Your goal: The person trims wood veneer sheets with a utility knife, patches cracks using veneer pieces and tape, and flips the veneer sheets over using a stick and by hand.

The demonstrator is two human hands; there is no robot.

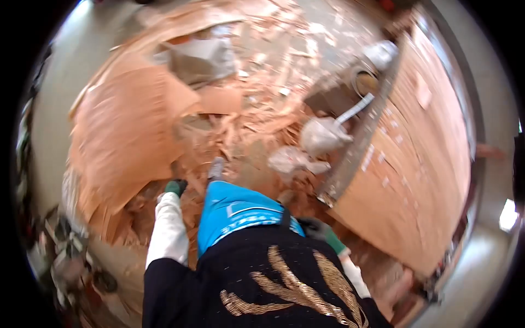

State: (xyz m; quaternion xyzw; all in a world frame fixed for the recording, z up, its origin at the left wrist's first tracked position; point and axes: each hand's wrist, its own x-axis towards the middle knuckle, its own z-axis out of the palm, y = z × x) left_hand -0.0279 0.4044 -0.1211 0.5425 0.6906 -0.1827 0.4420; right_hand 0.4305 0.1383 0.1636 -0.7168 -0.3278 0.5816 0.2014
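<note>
My left hand [175, 187], in a green and dark glove, hangs beside the lower edge of a large heap of thin orange-brown sheets [126, 128]. Blur hides its fingers, and I cannot tell whether it touches the sheets. At my right hip, close to the blue apron [235, 208], is my right hand [327, 235] in a grey and green glove. Its fingers are too unclear to read. Right of it stands a work table [353, 158] with a broad wood-like sheet [415, 169] on top.
Torn scraps [262, 104] cover the floor ahead. White plastic bags [322, 136] and a round container [363, 79] lie along the table's left side. A pale grey-beige piece [205, 57] rests behind the heap. Assorted clutter [68, 257] sits at lower left.
</note>
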